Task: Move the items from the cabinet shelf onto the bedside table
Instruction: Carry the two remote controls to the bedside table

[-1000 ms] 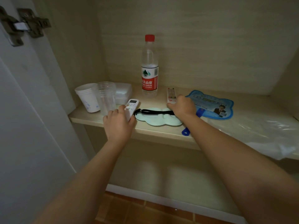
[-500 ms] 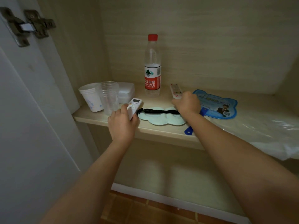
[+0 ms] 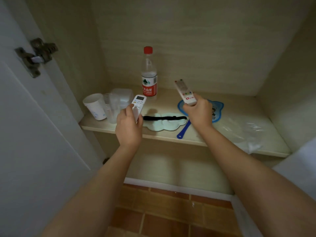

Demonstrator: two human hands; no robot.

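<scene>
The left hand (image 3: pixel 129 128) curls its grip around the lower end of a white air-conditioner remote (image 3: pixel 138 105), display end pointing up and away, held just above the front of the cabinet shelf (image 3: pixel 171 136). The right hand (image 3: pixel 199 113) grips the bottom of a white TV remote (image 3: pixel 185 92) with coloured buttons, tilted up and lifted clear of the shelf. Between the two hands, a pale-blue cloud-shaped eye mask (image 3: pixel 162 124) with a black strap lies flat near the shelf's front edge. Under the right hand lies a blue hand fan (image 3: pixel 217 108), its handle reaching past the shelf's front edge. A water bottle (image 3: pixel 149 74) with a red cap and red label stands upright toward the back. At the left end stand a stack of white paper cups (image 3: pixel 94 106), a stack of clear plastic cups (image 3: pixel 112 107) just beside it and a clear plastic container (image 3: pixel 124 95) behind them. Clear plastic bags (image 3: pixel 246 132) cover the right end.
</scene>
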